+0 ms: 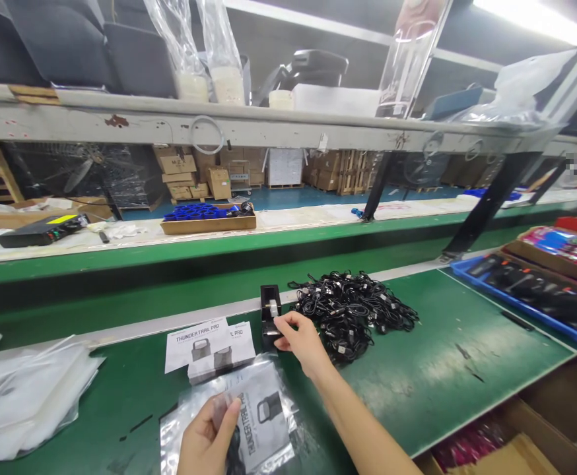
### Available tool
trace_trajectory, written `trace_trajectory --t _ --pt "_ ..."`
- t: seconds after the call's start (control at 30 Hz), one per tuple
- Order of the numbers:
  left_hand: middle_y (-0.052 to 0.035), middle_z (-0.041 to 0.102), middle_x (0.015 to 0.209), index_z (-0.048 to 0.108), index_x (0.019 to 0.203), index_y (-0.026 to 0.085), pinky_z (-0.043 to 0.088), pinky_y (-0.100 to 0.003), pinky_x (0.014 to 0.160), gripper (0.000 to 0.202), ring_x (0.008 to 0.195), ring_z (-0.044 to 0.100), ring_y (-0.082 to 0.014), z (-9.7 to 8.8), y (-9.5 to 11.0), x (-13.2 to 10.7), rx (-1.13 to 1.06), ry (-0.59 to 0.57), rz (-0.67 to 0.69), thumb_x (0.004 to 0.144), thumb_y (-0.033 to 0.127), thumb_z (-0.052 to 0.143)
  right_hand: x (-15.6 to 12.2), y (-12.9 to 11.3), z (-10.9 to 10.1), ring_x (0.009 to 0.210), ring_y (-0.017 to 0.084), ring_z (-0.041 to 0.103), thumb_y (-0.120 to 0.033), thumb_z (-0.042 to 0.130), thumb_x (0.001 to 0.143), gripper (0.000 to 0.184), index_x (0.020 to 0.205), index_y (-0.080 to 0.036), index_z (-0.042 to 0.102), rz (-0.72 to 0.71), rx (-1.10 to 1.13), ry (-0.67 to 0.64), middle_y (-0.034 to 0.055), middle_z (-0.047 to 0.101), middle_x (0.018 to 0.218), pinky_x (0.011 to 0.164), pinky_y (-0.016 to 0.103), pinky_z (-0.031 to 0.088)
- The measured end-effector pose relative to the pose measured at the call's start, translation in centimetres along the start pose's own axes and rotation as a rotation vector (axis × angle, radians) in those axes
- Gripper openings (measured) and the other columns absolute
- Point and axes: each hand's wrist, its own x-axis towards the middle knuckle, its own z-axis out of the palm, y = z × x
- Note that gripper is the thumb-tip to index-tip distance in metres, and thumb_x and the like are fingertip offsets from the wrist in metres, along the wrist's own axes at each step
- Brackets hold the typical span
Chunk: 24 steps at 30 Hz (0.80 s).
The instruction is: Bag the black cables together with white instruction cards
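My left hand (208,432) is closed on a clear plastic bag (182,412). Inside it lie a printed leaflet (269,410) marked THUNDER TRAIL PRO and a black cable (236,454), partly hidden by my fingers. My right hand (301,340) pinches at the front of a black tape dispenser (270,295) holding a small roll of tape (272,308); the tape end between the fingertips is hardly visible. Just beyond the bag rests a stack of leaflets (222,353). Right of the dispenser spreads a tangled heap of black USB cables (355,310).
Clear plastic bags (31,402) are piled at the left on the green table (447,369). A blue tray (531,316) of black items stands at the right. Beyond, a ledge carries a cardboard tray (209,225) with blue parts. A shelf (269,128) crosses above.
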Motion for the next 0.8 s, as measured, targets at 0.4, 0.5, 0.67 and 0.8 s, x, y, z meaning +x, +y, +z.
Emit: trace_trajectory --t 0.4,0.5,0.67,0.8 --pt "0.0038 0.068 0.068 0.061 0.080 0.020 0.047 -0.020 0.066 0.032 0.068 0.061 -0.0141 0.2 0.9 -0.1 -0.045 0.082 0.029 0.060 0.044 0.070 -5.8 1.1 -0.4 0.061 0.015 0.054 -0.033 0.056 0.073 0.020 0.061 -0.016 0.056 -0.027 0.093 -0.052 0.0020 0.056 0.063 0.061 0.027 0.043" --pt "0.0024 0.067 0.068 0.061 0.080 0.019 0.047 -0.022 0.063 0.034 0.065 0.060 -0.0151 0.1 0.8 -0.5 0.051 0.094 0.081 0.061 0.047 0.068 -7.4 -0.1 0.6 0.047 0.010 0.049 -0.036 0.059 0.072 0.023 0.063 -0.015 0.055 0.059 0.253 -0.280 -0.0018 0.055 0.055 0.049 0.021 0.040" --pt "0.0009 0.069 0.069 0.064 0.077 0.019 0.046 -0.022 0.061 0.039 0.064 0.060 -0.0165 0.7 1.2 -1.9 0.222 0.181 0.132 0.058 0.054 0.065 -7.9 -0.3 2.8 0.030 0.007 0.039 -0.052 0.054 0.070 0.040 0.051 -0.017 0.049 0.192 0.075 -0.323 0.0002 0.059 0.050 0.034 0.019 0.028" --pt "-0.0001 0.071 0.072 0.063 0.076 0.021 0.049 -0.023 0.065 0.053 0.070 0.063 -0.0202 -0.3 2.3 -2.7 0.201 0.261 0.049 0.047 0.064 0.066 -8.4 0.1 2.5 0.039 0.011 0.048 -0.061 0.051 0.070 0.052 0.040 -0.018 0.050 0.042 -0.345 -0.291 0.0007 0.054 0.039 0.042 0.021 0.032"
